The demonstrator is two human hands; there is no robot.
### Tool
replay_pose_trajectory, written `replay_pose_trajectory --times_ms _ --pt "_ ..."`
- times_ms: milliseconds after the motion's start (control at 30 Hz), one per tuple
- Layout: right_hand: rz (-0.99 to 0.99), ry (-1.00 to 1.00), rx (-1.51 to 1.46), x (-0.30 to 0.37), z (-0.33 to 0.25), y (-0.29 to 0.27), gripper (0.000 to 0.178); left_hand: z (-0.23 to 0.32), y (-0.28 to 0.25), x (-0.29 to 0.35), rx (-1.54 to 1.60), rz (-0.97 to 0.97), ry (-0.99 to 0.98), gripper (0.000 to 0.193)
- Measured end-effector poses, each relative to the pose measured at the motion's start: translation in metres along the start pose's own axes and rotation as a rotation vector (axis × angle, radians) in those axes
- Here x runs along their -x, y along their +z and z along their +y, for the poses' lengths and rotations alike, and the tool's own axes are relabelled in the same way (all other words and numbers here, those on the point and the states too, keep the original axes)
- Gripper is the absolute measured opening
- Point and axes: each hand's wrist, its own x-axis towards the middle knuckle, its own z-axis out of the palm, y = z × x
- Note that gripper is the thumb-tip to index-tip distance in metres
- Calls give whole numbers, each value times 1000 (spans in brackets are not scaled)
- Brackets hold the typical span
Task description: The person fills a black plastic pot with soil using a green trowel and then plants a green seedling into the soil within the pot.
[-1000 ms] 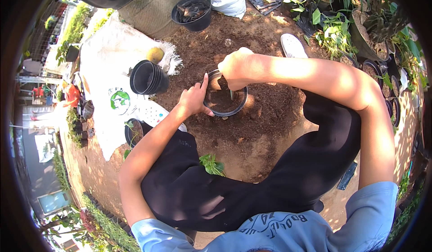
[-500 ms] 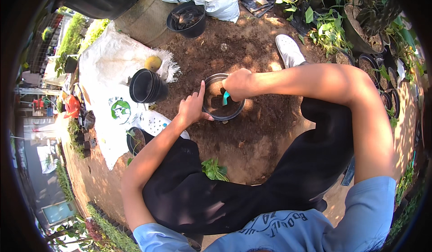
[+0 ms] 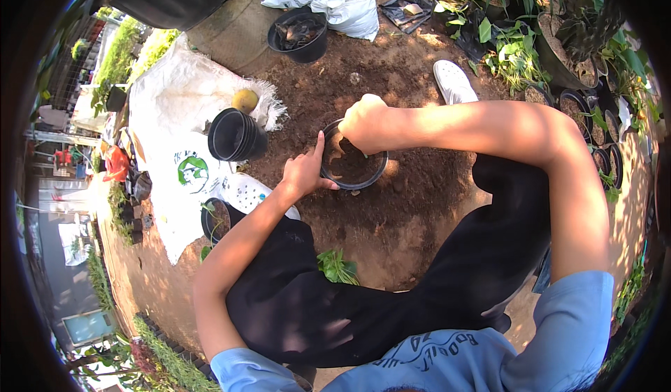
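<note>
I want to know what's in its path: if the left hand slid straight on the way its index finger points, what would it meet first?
Probably bare soil beside the black pot; the left hand points past its rim.

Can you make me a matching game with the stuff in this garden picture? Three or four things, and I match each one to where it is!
Things:
1. small black pot
2. stack of black pots
3. white shoe
4. green leaves

Places:
A. lying on the white sack
B. between the two hands
C. on the soil behind the right arm
D. by the black trousers

Pairs: 1-B, 2-A, 3-C, 4-D
</note>
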Motion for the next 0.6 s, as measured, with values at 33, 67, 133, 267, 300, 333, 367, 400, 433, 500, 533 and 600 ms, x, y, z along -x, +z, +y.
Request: replay_pose_trajectory --times_ms 33,67,133,267,300,333,367,400,433,500,533,600 --pt "19 -11 -8 5 -2 -7 25 1 -2 0 -14 -15 -14 146" --pt "35 -21 -20 8 -3 -7 25 2 -1 -1 -27 -34 -25 146" --pt "41 6 -109 2 -2 11 29 2 1 0 -10 -44 -25 146" --pt "-110 105 -174 -10 5 26 35 3 0 -1 -12 -2 -3 147" --pt "-120 81 -89 -4 -1 8 36 1 1 1 -11 -11 -7 147" --pt "-113 63 -80 -2 -3 -4 36 -2 1 2 -9 -19 -11 147" --pt "-108 44 -72 0 -4 -11 36 -3 1 2 -7 -27 -13 147" --pt "-103 25 -64 2 -5 -16 36 -4 3 3 13 -25 -4 146" --pt "-100 37 -132 5 -6 -18 37 -5 4 3 33 -22 4 145" --pt "-93 23 -193 -1 0 11 37 -2 1 1 32 -34 14 144" --pt "-90 23 -221 -6 5 29 37 2 0 -3 16 -48 13 144" --pt "-79 77 -258 -9 4 34 30 0 0 -2 11 -51 9 144"
